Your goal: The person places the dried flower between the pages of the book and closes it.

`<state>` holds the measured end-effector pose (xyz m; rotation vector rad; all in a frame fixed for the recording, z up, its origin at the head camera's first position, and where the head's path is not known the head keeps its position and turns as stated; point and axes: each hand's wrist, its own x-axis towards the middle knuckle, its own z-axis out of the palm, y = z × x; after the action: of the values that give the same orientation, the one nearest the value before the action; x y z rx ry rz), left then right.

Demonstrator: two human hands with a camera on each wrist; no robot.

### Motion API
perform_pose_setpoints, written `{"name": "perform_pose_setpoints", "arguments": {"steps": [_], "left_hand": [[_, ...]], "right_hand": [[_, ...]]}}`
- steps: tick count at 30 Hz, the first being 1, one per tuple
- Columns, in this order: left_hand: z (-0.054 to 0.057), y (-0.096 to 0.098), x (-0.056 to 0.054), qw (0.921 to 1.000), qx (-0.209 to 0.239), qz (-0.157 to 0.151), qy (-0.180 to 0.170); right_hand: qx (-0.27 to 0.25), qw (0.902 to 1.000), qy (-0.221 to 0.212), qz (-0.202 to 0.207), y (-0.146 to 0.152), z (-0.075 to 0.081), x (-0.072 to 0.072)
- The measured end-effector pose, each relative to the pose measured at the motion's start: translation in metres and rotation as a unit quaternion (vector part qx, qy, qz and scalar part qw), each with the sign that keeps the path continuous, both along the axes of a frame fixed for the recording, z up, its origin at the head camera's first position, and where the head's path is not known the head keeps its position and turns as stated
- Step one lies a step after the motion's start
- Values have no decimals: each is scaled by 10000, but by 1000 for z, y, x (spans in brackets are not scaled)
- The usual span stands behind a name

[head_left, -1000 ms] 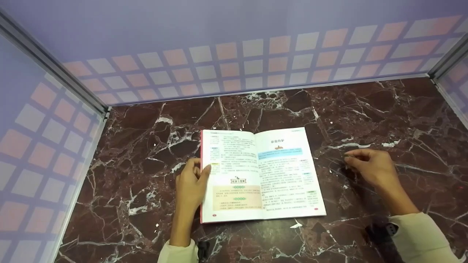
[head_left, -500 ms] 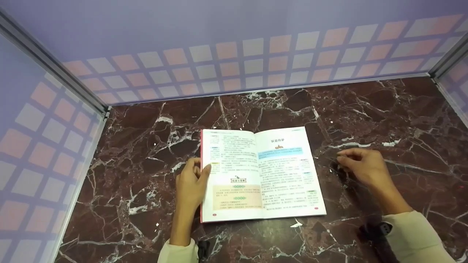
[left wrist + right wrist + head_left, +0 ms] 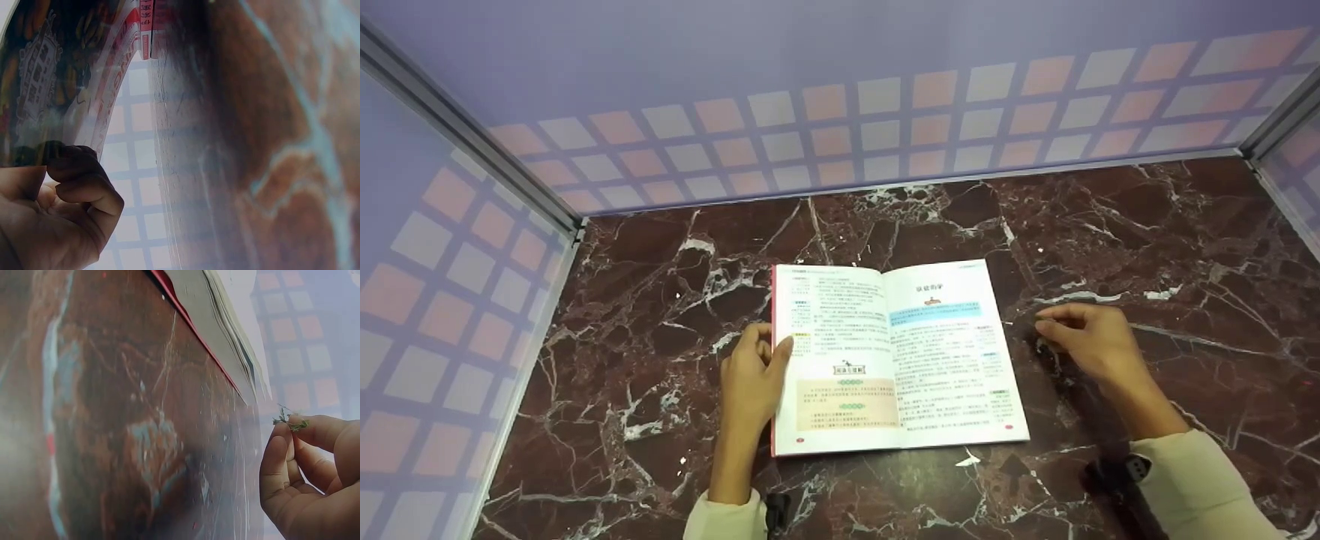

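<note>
An open book [image 3: 840,322] with printed pages and a red cover edge lies on the marble-patterned table. My left hand [image 3: 751,375] grips its left edge, thumb on the page and fingers beneath. In the left wrist view that hand [image 3: 73,208] holds the dark, pictured cover [image 3: 45,84], which is raised off the table on this side. To the right of the book, my right hand [image 3: 1099,341] is held just off the right page. Between its thumb and fingertips it pinches a tiny green sprig [image 3: 289,422], best seen in the right wrist view.
The dark red marble tabletop [image 3: 660,300] has white veins. A purple wall [image 3: 840,60] with pink and white squares stands behind, and another panel [image 3: 435,300] closes the left side. A small white scrap [image 3: 967,460] lies near the book's front edge.
My right hand has moved left toward the book's right page, the sprig's pinch kept. The left hand and the book have stayed in place.
</note>
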<state>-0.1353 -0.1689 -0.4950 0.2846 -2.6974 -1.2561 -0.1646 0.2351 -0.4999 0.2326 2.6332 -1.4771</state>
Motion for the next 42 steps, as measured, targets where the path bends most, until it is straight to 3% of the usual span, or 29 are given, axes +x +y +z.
{"name": "perform_pose_setpoints", "arguments": {"steps": [8, 14, 21, 32, 42], "left_hand": [[0, 0, 0, 10000, 16, 36, -3], [0, 1, 0, 10000, -32, 67, 11], [1, 0, 0, 9999, 102, -60, 19], [0, 0, 0, 10000, 28, 11, 18], [0, 1, 0, 10000, -5, 55, 0]], "right_hand": [[203, 9996, 99, 148, -12, 1, -2], [-24, 9999, 11, 142, -20, 0, -2], [213, 9993, 90, 281, -26, 1, -2], [-235, 9992, -101, 294, -42, 0, -2], [-132, 9992, -138, 342, -53, 2, -2]]}}
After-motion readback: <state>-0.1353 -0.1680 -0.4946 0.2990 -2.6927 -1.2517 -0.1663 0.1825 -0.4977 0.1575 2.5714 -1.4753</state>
